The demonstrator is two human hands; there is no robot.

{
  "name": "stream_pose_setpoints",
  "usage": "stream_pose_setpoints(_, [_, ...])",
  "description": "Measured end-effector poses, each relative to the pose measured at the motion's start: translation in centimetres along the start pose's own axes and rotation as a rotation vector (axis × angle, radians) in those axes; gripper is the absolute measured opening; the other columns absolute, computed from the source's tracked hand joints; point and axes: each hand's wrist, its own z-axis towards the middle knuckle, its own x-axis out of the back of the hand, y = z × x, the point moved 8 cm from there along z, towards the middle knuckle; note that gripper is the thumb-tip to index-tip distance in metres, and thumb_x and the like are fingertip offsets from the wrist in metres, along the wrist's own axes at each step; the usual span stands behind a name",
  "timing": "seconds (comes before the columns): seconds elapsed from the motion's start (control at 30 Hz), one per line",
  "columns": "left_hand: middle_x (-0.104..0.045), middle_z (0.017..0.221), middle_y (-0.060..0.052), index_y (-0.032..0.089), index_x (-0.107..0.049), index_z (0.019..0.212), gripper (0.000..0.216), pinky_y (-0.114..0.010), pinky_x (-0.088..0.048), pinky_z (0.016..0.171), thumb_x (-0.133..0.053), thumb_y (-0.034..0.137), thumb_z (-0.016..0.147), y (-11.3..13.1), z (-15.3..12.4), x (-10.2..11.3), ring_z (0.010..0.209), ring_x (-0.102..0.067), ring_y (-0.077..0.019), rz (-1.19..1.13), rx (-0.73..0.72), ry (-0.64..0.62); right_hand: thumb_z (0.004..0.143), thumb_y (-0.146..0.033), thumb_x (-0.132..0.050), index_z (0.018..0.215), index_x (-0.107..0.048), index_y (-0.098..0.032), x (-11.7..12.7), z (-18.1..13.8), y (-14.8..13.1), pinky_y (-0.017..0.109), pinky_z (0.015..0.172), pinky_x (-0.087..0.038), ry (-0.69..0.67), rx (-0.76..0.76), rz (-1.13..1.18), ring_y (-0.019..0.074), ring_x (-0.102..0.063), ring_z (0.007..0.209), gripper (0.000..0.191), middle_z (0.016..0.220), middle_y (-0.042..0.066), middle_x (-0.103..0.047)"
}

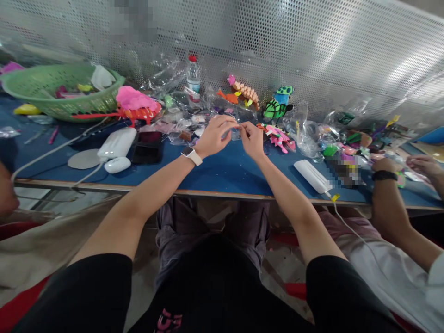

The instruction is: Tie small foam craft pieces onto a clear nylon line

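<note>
Evidently, the left hand (217, 135) and right hand (252, 140) meet or nearly meet at the fingertips above the tabletop (225, 178), probably so that each can steady the other; whether anything is pinched between them cannot be told. The pink figure (280, 138) lies on the tabletop just beside the right hand, likely to keep reach short.

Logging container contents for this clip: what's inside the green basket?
In the green basket: a crumpled white piece toward the right end, plus a yellow piece and magenta bits. Anything beneath these is covered and can't be seen.
</note>
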Motion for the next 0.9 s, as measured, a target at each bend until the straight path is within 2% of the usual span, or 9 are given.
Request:
stream_pose_setpoints(0.17, [-0.074, 0.141, -0.013, 0.028, -0.076, 0.13, 0.027, -0.065, -0.045, 0.128, -0.059, 0.03, 0.109, -0.6, -0.2, -0.9, 0.142, -0.064, -0.0355, 0.093, 0.013, 0.0, 0.109, -0.077, -0.05, 0.086, -0.065, -0.026, -0.5, -0.2, -1.0, 0.034, 0.063, -0.035, -0.072, 0.025, 0.042, 0.017, -0.042, 0.059, 0.057, 0.066, -0.002, -0.053])
stream_pose_setpoints(0.27, [-0.073, 0.142, -0.014, 0.029, -0.076, 0.131, 0.03, -0.064, -0.047, 0.126, -0.053, 0.034, 0.113, -1.3, -0.2, -0.4, 0.141, -0.065, -0.0345, 0.104, -0.008, 0.002, 0.109, -0.076, -0.052, 0.086, -0.067, -0.026, -0.7, -0.2, -1.3, 0.034, 0.064, -0.038, -0.111, 0.037, 0.066, 0.0181, -0.044, 0.062, 0.057, 0.068, -0.001, -0.054])
stream_pose_setpoints(0.37, [-0.073, 0.141, -0.013, 0.03, -0.078, 0.128, 0.027, -0.062, -0.049, 0.125, -0.058, 0.041, 0.112, -2.0, -0.2, 0.2, 0.142, -0.066, -0.0344, 0.063, 0.016, 0.04, 0.109, -0.075, -0.054, 0.088, -0.069, -0.026, -1.0, -0.2, -1.3, 0.034, 0.064, -0.04, -0.159, 0.045, 0.079, 0.0181, -0.044, 0.061, 0.056, 0.066, -0.002, -0.052])
stream_pose_setpoints(0.47, [-0.073, 0.142, -0.013, 0.03, -0.078, 0.127, 0.026, -0.062, -0.05, 0.125, -0.062, 0.043, 0.111, -2.1, -0.2, 0.4, 0.142, -0.066, -0.0347, 0.034, 0.011, 0.065, 0.108, -0.079, -0.053, 0.088, -0.071, -0.025, -1.1, -0.2, -1.3, 0.034, 0.059, -0.036, -0.177, 0.035, 0.099, 0.0169, -0.039, 0.057, 0.06, 0.062, -0.003, -0.046])
stream_pose_setpoints(0.7, [-0.072, 0.144, -0.017, 0.024, -0.075, 0.138, 0.04, -0.058, -0.055, 0.12, -0.046, 0.045, 0.119, -1.6, -0.4, 0.3, 0.143, -0.066, -0.0318, 0.195, -0.063, 0.033, 0.102, -0.091, -0.049, 0.084, -0.071, -0.024, -1.2, -0.1, -1.5, 0.032, 0.056, -0.032, -0.22, 0.057, 0.16, 0.0142, -0.035, 0.054, 0.073, 0.058, -0.005, -0.041])
stream_pose_setpoints(0.9, [-0.075, 0.142, -0.017, 0.023, -0.071, 0.149, 0.043, -0.056, -0.056, 0.119, -0.043, 0.042, 0.122, -2.0, -0.6, -0.2, 0.138, -0.069, -0.0311, 0.246, -0.102, -0.003, 0.1, -0.094, -0.049, 0.083, -0.071, -0.023, -1.0, 0.0, -1.9, 0.032, 0.055, -0.029, -0.206, 0.09, 0.169, 0.0128, -0.033, 0.051, 0.076, 0.057, -0.006, -0.041])
